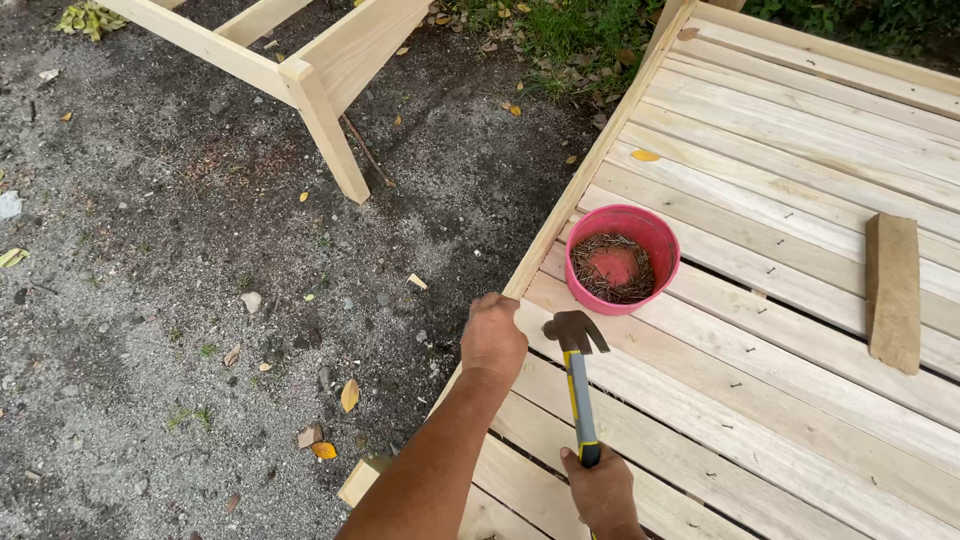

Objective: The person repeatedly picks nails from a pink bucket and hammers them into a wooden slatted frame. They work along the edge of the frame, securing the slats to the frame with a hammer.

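Note:
My right hand grips the yellow and grey handle of a claw hammer, whose dark head hovers over a pale wooden slat near the platform's left edge. My left hand rests on that edge of the slatted wooden platform, fingers curled, just left of the hammer head. What lies under its fingers is hidden. A pink bowl full of rusty nails stands on the slats just beyond the hammer head.
A short brown wood block lies on the slats at right. A pale timber frame with a leg stands on the gravel ground at upper left. Grass and fallen leaves border the far side.

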The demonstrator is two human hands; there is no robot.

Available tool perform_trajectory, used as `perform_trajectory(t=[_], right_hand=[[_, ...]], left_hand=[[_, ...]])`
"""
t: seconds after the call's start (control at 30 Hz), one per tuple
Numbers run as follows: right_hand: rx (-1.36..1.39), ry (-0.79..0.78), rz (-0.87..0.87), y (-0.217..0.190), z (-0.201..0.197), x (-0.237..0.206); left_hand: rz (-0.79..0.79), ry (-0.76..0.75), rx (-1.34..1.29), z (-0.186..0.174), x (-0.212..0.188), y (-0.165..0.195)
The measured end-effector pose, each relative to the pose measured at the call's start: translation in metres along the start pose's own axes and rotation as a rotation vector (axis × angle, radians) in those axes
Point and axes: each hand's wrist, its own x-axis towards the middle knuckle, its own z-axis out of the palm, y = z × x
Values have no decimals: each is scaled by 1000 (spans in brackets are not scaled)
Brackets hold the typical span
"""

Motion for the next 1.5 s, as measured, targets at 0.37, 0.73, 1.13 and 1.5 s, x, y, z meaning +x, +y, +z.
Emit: perform_trajectory(t=[0.37, 0.73, 1.13, 1.5], right_hand=[[-607, 18, -208, -65, -87, 58], [-696, -68, -257, -77, -107, 93], [-765, -75, -219, -93, -110, 103], [-725, -94, -161, -98, -115, 97]], left_hand=[[334, 14, -200, 56, 115, 56], [408, -536, 133, 83, 133, 65], [177, -722, 474, 149, 153, 85], [281, -771, 448, 171, 153, 69]])
